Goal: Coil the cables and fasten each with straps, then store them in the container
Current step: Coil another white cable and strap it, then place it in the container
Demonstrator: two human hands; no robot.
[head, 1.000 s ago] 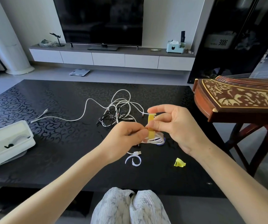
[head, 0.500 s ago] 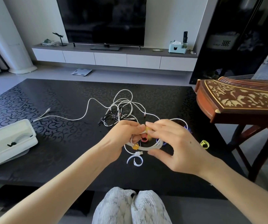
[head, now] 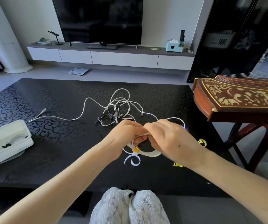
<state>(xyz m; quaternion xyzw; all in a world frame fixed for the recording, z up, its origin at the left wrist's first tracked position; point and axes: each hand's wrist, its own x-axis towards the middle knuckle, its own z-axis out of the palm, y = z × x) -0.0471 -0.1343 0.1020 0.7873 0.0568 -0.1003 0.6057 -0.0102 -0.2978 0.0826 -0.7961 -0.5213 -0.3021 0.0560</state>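
Note:
A coiled white cable (head: 151,153) hangs just above the black table (head: 57,143) between my hands. My left hand (head: 126,135) grips the coil at its top left. My right hand (head: 170,141) pinches a yellow strap (head: 149,134) against the coil; most of that strap is hidden by fingers. A yellow band (head: 136,149) shows lower on the coil. A loose white strap (head: 132,160) curls on the table below. The tangle of white and dark cables (head: 117,110) lies behind my hands. The white container (head: 5,143) sits at the left edge with a dark-tied coil inside.
Two more yellow straps (head: 202,141) (head: 177,164) lie on the table by my right wrist. A wooden zither (head: 240,97) on a stand juts over the table's right side. My knees (head: 130,206) are at the near edge.
A second ago both hands held a yellow strap upright above the coil. They have since dropped onto the coil and closed together around it, the strap now mostly hidden in the fingers.

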